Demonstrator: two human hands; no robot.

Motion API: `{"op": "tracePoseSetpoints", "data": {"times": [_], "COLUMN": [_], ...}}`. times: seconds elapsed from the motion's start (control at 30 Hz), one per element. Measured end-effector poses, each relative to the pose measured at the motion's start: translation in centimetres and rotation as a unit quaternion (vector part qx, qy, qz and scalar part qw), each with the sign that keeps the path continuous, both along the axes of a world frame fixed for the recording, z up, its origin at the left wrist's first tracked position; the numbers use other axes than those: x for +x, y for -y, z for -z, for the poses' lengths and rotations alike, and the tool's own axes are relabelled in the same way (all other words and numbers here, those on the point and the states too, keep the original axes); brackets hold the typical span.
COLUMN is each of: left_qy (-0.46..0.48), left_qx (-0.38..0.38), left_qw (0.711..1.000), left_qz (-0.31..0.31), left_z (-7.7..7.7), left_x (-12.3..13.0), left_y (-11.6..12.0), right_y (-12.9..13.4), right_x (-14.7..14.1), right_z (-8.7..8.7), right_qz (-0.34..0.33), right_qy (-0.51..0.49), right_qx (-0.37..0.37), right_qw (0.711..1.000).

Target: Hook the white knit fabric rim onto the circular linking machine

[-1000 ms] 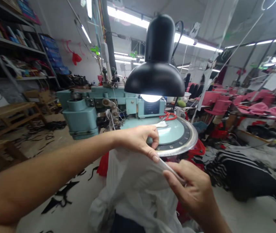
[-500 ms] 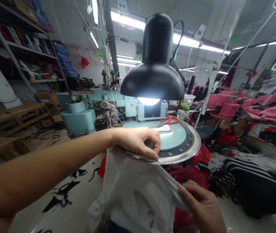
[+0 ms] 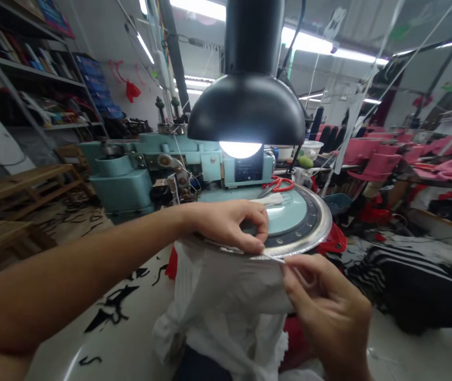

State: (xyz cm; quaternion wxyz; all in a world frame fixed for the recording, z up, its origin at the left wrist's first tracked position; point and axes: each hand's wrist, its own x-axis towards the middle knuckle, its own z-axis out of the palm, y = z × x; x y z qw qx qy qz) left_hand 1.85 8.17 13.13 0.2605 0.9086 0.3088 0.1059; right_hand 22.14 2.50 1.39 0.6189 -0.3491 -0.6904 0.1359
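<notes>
A light grey knit fabric (image 3: 237,288) hangs from the toothed rim of a round dial (image 3: 323,227) on a pale green linking machine (image 3: 120,188). At the rim, my left hand (image 3: 236,225) pinches the fabric's upper edge between thumb and forefinger. My right hand (image 3: 325,301) is closed on the same edge a little to the right, and the strip between the two hands is taut. The fabric's lower part falls in folds over my lap. Both hands hide some of the rim's points.
Red-handled scissors (image 3: 279,185) and a small white piece (image 3: 269,199) lie on the dial top. A black lamp (image 3: 247,111) hangs low above. Dark scraps (image 3: 110,309) litter the floor at left. Striped black cloth (image 3: 404,286) is heaped at right, with pink-covered machines (image 3: 372,161) behind.
My right hand has moved up and left, bringing the fabric edge to the rim. My left hand stays pinched at the rim. The view has tilted slightly downward.
</notes>
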Motion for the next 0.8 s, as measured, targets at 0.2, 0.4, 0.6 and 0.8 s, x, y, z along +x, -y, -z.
{"op": "tracePoseSetpoints", "data": {"times": [0.2,0.4,0.6,0.8], "left_qy": [0.001,-0.003,-0.005,-0.026], "left_qx": [0.014,0.022,0.019,0.011], "left_qw": [0.999,1.0,0.999,0.999], "left_qz": [-0.037,-0.016,-0.025,-0.043], "left_z": [0.4,0.1,0.3,0.1], "left_x": [1.2,1.6,2.0,3.4], "left_y": [-0.2,-0.3,-0.9,-1.3], "right_y": [-3.1,-2.6,-2.2,-3.5], "right_x": [4.4,6.5,3.8,4.2], "right_z": [5.7,5.2,-0.8,0.0], "right_qz": [-0.018,-0.162,-0.107,-0.016], "right_qy": [-0.062,-0.092,0.051,0.002], "right_qx": [-0.241,-0.147,0.013,0.001], "right_qw": [0.968,0.971,0.993,1.0]}}
